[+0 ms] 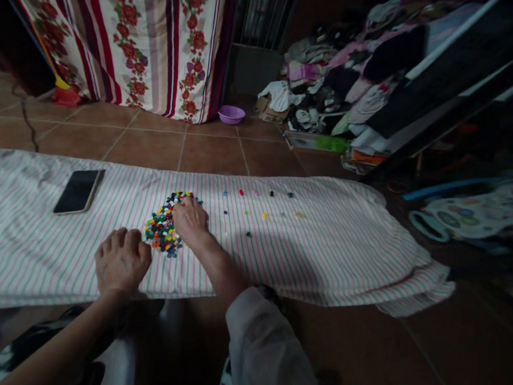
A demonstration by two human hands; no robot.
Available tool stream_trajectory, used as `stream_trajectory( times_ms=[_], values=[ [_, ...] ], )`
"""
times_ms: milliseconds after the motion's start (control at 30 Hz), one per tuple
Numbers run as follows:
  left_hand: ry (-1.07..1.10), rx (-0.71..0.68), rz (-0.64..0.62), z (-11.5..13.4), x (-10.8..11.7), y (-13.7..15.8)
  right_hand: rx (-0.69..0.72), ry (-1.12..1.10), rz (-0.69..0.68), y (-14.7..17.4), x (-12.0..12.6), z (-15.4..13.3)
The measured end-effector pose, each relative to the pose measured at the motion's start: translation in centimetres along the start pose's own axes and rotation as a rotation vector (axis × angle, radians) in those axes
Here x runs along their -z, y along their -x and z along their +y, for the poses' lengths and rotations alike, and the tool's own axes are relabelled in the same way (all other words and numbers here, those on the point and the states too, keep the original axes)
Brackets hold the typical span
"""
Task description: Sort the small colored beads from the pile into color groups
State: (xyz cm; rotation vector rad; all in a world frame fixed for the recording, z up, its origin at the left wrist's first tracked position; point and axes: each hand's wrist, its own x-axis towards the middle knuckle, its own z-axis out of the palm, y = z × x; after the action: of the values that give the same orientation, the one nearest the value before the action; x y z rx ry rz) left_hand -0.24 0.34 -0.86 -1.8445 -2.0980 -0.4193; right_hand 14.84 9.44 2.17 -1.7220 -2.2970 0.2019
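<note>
A heap of small multicoloured plastic pieces (162,232) lies on a striped cloth (345,254). My right hand (190,218) is over the heap's right side with its fingers bent together; anything between the fingertips is hidden. Left of the heap, my left hand (122,258) rests on the cloth with curled fingers, and no object shows in it. To the right, small pieces are set apart in rough rows, among them a red piece (241,192), a black piece (271,194), a yellow piece (265,216) and a dark green piece (248,234).
A phone (78,191) lies on the cloth at left. Beyond the cloth are the tiled floor (153,141), a floral curtain (153,39), a purple basin (231,115) and a red dustpan (66,95). Clothes (338,74) are heaped at the back right.
</note>
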Motion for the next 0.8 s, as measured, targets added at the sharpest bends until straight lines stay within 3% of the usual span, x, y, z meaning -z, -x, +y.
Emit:
stream_trajectory(
  times_ms=[267, 800],
  values=[
    [-0.001, 0.008, 0.001, 0.06, -0.16, 0.04, 0.041, 0.008, -0.099, -0.62, 0.05, -0.47],
    [0.017, 0.014, 0.013, -0.07, -0.58, -0.01, 0.074, -0.063, 0.030, -0.39, -0.81, 0.45]
  ],
)
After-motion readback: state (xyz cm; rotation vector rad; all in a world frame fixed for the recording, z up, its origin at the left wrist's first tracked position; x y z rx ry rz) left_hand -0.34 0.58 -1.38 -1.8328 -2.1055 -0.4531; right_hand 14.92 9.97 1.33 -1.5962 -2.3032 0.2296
